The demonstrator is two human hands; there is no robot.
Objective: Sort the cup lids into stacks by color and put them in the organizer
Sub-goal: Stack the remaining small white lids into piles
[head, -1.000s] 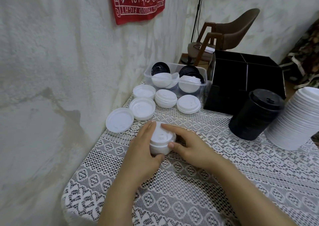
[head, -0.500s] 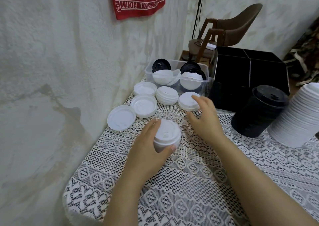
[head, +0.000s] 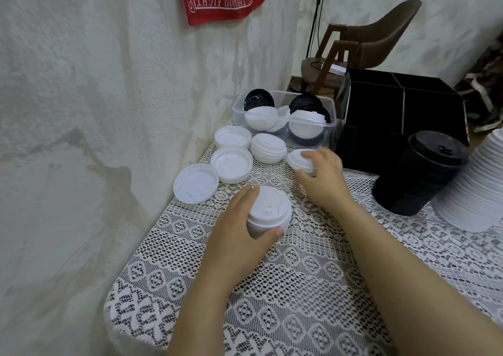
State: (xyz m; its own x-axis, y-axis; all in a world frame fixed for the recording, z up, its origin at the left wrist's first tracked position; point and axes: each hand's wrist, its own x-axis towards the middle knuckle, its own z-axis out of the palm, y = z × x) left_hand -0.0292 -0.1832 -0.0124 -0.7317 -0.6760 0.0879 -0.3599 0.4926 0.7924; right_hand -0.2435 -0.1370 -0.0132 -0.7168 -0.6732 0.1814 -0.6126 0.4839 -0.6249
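My left hand (head: 239,228) grips a short stack of white lids (head: 269,208) standing on the lace cloth. My right hand (head: 322,181) curls its fingers over another small white lid stack (head: 299,159) farther back and holds it. Three single white lids (head: 196,183) lie upside down near the wall, beside a further white stack (head: 268,147). A clear tub (head: 283,116) at the back holds mixed black and white lids. The black organizer (head: 402,105) stands at the back right.
A tall stack of black lids (head: 416,170) and a taller stack of white lids (head: 479,187) stand at the right, in front of the organizer. The wall runs close along the left. A brown chair (head: 362,43) stands beyond the table.
My right hand left the near stack, reached back and took hold of the small white stack by the tub. My left hand stayed on the near stack.
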